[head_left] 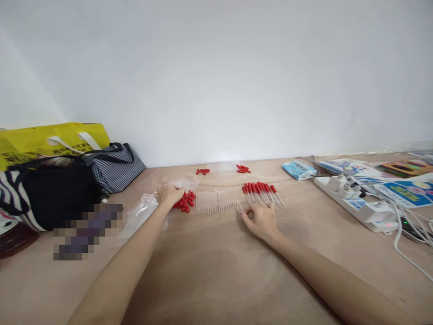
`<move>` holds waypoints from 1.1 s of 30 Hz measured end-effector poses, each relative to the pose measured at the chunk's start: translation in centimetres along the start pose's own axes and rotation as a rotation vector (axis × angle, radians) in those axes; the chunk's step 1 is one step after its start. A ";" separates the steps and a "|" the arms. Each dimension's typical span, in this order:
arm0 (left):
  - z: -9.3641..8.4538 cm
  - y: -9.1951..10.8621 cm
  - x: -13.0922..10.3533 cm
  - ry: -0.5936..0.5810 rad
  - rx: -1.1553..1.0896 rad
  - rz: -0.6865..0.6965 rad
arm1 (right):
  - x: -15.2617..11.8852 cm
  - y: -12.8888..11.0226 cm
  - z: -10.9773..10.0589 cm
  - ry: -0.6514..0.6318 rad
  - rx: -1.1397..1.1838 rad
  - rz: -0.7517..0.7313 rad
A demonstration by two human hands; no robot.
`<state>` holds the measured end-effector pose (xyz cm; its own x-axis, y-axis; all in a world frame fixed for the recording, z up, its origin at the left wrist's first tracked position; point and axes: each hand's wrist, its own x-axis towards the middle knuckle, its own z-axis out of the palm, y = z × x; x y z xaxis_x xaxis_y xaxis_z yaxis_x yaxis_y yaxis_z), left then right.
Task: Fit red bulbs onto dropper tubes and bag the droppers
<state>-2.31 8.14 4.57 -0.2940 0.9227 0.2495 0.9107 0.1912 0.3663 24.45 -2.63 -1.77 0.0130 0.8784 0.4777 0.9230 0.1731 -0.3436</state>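
My left hand [169,195] reaches down at the left edge of a pile of red rubber bulbs [186,203], its fingers bent together; whatever they pinch is hidden. Beside the pile lie two side-by-side rows of thin clear dropper tubes [207,201], tips toward me. My right hand [261,220] is to the right of these rows, thumb and forefinger closed on what looks like one clear dropper tube [240,206]. Just beyond its knuckles, several droppers with red bulbs [259,187] lie fanned out side by side.
Small red pieces [203,171] lie near the wall in two groups, with a clear bag between. Plastic bags [142,207] lie under my left forearm. Cloth bags [115,167] stand left. A tissue pack [299,170], a power strip [355,203] with cables and printed sheets are right.
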 end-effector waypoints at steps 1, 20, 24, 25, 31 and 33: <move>-0.4 0.3 -0.4 -0.005 -0.019 0.016 | 0.0 0.0 0.0 -0.004 0.013 0.004; 3.7 0.2 -11.1 -0.028 -0.082 0.932 | -0.1 0.7 0.8 -0.106 0.149 -0.430; 3.6 0.7 -11.5 -0.008 -0.079 0.929 | -0.3 0.4 0.6 -0.128 0.156 -0.449; 3.4 0.9 -11.7 -0.014 -0.097 0.915 | -0.3 0.2 0.5 -0.131 0.165 -0.449; 2.8 1.6 -12.6 -0.146 -0.226 0.883 | -0.7 -0.5 0.2 -0.080 0.221 -0.452; 2.8 1.6 -12.7 -0.153 -0.235 0.882 | -0.7 -0.5 0.2 -0.051 0.247 -0.460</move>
<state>3.67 -2.34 -0.56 0.5346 0.7389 0.4101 0.6991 -0.6594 0.2767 23.87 -3.23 -2.13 -0.3971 0.7062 0.5862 0.7105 0.6408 -0.2908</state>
